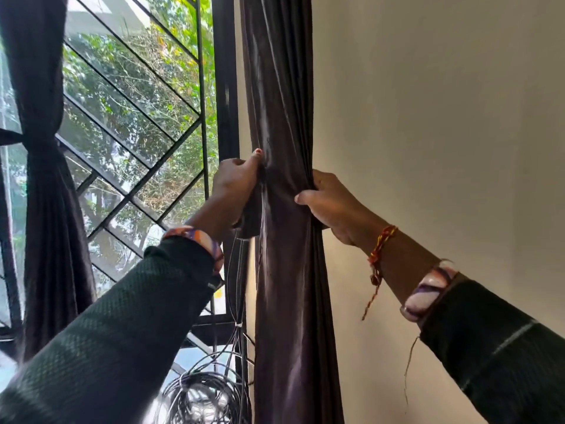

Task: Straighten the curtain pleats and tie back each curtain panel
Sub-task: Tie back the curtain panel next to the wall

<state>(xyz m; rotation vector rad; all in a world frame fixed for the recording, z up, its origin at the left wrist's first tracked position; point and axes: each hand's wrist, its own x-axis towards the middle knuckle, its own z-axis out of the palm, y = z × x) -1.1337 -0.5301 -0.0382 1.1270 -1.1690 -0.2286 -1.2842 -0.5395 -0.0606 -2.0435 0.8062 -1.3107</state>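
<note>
— Where the cream wall (pixel 443 117) meets the window (pixel 137 117), what hangs there?

— Your dark curtain panel (pixel 284 87) hangs bunched up, right beside the window frame. Another curtain (pixel 46 179) hangs far left, pinched at its middle.

— And your hands?

— Your left hand (pixel 235 191) squeezes the panel's left side. Your right hand (pixel 330 206) squeezes its right side. A red thread (pixel 379 249) circles your right wrist.

A home room: curtains (pixel 276 117), barred window (pixel 137 102)
</note>
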